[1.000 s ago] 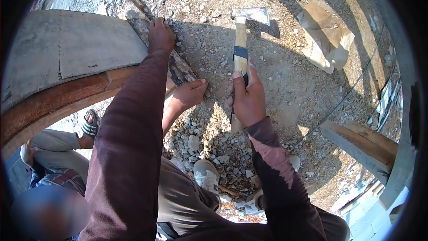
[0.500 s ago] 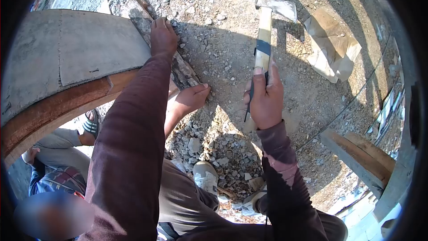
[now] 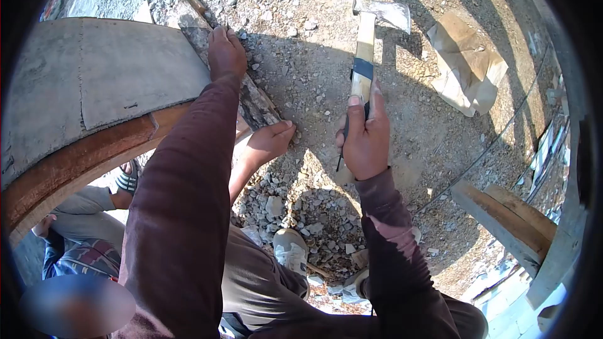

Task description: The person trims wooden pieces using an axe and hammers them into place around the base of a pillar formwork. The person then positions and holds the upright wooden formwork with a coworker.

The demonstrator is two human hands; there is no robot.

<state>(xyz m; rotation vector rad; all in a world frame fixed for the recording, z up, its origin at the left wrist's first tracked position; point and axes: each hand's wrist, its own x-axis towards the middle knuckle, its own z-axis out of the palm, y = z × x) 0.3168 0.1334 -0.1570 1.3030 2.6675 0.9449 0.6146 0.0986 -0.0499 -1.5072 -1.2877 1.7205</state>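
Note:
In my right hand (image 3: 367, 141) is a hatchet (image 3: 363, 44), its pale wooden handle wrapped with a dark band and its metal head pointing away from me. A thin dark strip also runs along the handle under my fingers; what it is I cannot make out. My left hand (image 3: 226, 55) grips the upper part of a rough, weathered wooden board (image 3: 256, 103), which lies slanted against the edge of a curved panel (image 3: 141, 63). A co-worker's hand (image 3: 271, 141) holds the lower end of that board.
The co-worker crouches at the lower left, partly behind the panel's timber rim (image 3: 94, 144). Gravelly ground lies ahead, with a crumpled paper bag (image 3: 468, 63) on the right. Wooden planks (image 3: 502, 223) stand at the lower right, and rubble (image 3: 273, 204) lies near my shoe (image 3: 290, 248).
My right hand and the hatchet have shifted slightly left. My left hand, the board and the co-worker's hand stay nearly in place.

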